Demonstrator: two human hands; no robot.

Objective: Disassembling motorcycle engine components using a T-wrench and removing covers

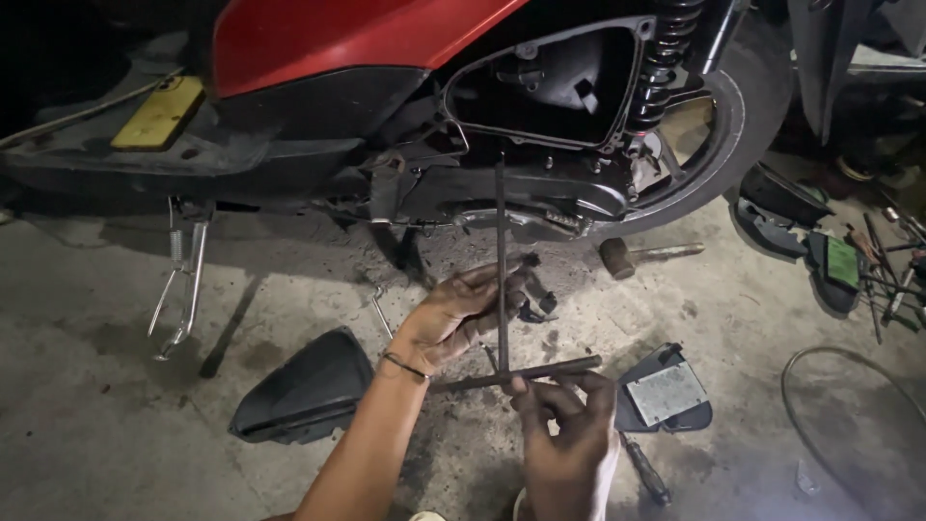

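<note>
1. The right hand [569, 439] is nearest the camera, its fingers curled shut around the crossbar of a T-handle wrench [501, 289], holding it near the bar's middle where it meets the shaft.
2. The left hand [461, 314] sits just above and left of it, fingers loosely closed around the long upright shaft, with a thin band on the wrist.
3. The wrench stands nearly vertical over the concrete floor [116, 405]; its crossbar lies level between the two hands and its far tip reaches the lower edge of the scooter's engine area.
4. A screwdriver [644, 470] lies on the floor just right of the right hand.
5. A black body panel [304, 391] lies left of the left forearm, and a panel with a grey filter pad [666, 394] lies right of the crossbar.
6. Farther off, a mallet [639, 256] rests on the floor near the rear wheel [743, 125].
7. The red scooter [338, 39] stands behind, its open black air-box housing [550, 87] facing the camera, kickstand [183, 280] at left.
8. Scattered tools [883, 270] lie at the far right.
</note>
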